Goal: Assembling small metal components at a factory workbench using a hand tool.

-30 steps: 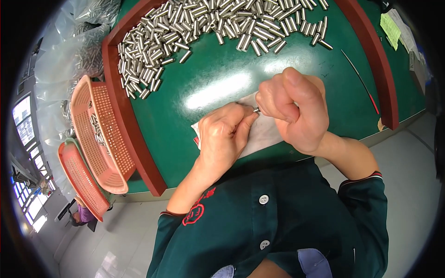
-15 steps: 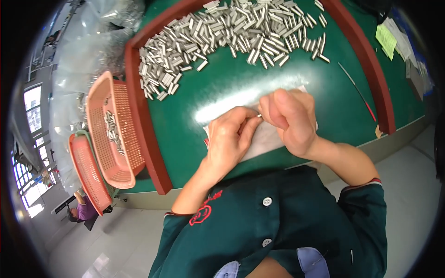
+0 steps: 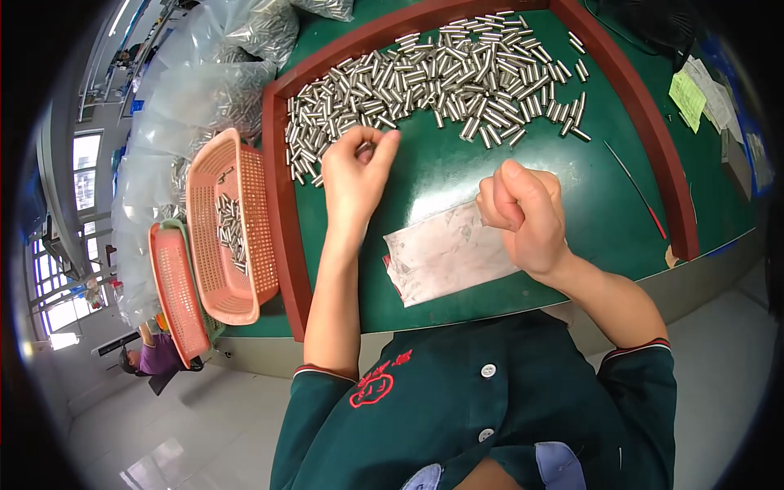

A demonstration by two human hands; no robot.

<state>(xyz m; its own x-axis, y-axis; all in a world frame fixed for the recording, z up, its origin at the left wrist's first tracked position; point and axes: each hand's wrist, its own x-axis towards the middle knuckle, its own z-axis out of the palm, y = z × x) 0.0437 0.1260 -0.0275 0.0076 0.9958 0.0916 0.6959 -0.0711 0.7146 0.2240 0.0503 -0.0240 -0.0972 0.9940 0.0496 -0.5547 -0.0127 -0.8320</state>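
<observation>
We see a glossy green table (image 3: 457, 175) with a red rim. Two pink mesh baskets (image 3: 224, 224) hang off its left edge. Countless shiny steel pins (image 3: 441, 77) crowd its far edge. Our left hand (image 3: 358, 167) pinches one pin; our right hand (image 3: 523, 214) is fisted on one creased grey cloth (image 3: 445, 257).

Left hand (image 3: 358, 167): at about 11 o'clock from picture centre, forearm bare and reaching straight up from the 6 o'clock edge; fingers curled, thumb and fingertips pinched together toward 1 o'clock. Right hand (image 3: 523, 214): at about 2 o'clock from centre, closed into a loose fist, thumb raised on top, knuckles facing 9 o'clock; bare forearm running down to 4 o'clock. Hands well apart.
</observation>
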